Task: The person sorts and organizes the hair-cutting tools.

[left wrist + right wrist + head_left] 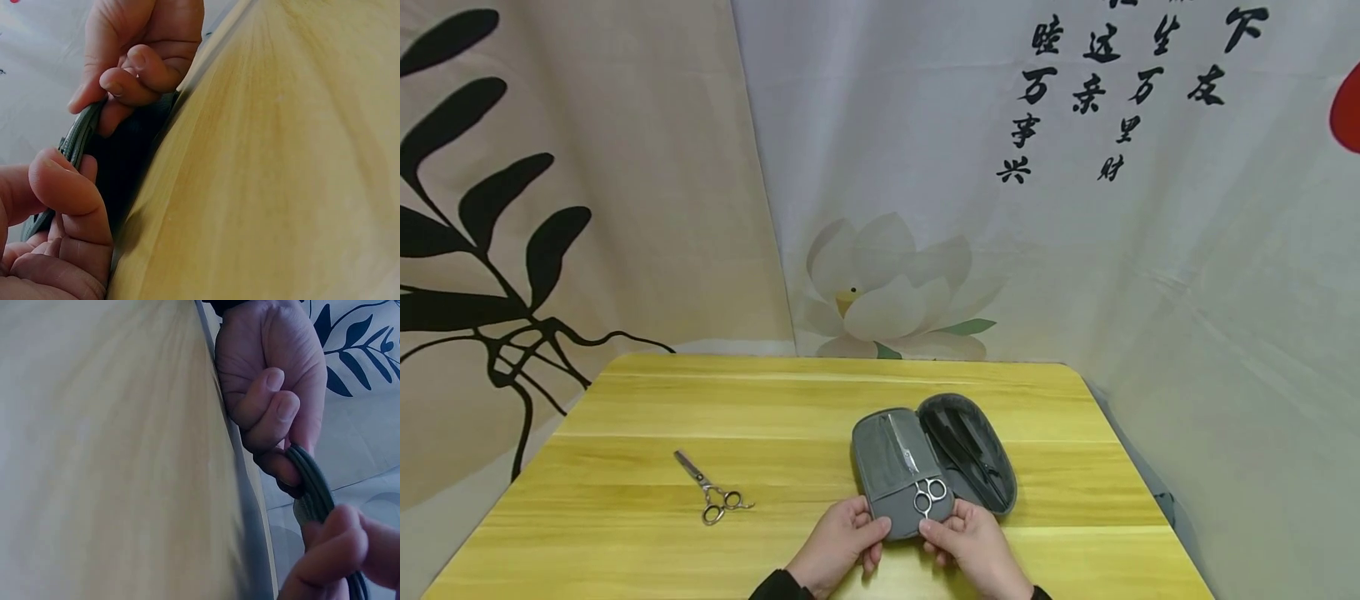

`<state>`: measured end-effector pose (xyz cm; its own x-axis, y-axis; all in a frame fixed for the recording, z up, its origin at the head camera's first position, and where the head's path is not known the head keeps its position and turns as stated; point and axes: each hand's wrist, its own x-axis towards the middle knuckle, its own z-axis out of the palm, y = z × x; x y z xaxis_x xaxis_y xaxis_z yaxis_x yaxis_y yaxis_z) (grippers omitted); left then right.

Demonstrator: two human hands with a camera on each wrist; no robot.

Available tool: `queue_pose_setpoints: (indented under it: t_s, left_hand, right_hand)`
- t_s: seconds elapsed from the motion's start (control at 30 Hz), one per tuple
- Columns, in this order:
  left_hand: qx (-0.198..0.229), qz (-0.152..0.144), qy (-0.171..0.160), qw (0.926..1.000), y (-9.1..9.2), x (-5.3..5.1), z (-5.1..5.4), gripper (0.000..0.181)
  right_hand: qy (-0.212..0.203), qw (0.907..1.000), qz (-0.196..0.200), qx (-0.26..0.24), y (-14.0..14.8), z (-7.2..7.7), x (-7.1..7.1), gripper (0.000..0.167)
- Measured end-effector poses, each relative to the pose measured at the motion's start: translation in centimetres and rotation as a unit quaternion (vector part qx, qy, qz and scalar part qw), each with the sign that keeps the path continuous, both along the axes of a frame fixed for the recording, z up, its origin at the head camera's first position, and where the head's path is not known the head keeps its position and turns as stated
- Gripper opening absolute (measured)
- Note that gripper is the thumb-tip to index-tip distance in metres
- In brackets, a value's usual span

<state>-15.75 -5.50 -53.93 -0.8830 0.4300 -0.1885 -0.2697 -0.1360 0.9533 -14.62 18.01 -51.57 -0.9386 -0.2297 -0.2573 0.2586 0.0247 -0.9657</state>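
One pair of silver metal scissors (929,495) looks already tucked blades-first into the open grey fabric case (895,510), pinched at six o'clock by left hand (842,537) and right hand (976,546); its two-o'clock half holds long black items (958,450). Another silver metal pair (703,481) lies outside, at nine o'clock.

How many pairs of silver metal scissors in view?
2. One pair lies on the yellow wood-grain table, left of the open, rounded grey case; the second pair is in the case's left half, finger rings showing. More may be hidden inside.
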Motion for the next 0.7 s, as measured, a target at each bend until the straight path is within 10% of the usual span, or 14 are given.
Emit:
queue_pose_setpoints:
  t_s: [0.7]
  left_hand:
    - [0.007,0.003,-0.008,0.9999,-0.05,0.10,0.24,0.021]
  right_hand:
    - [0.007,0.9999,-0.006,0.003,-0.88,-0.10,-0.40,0.025]
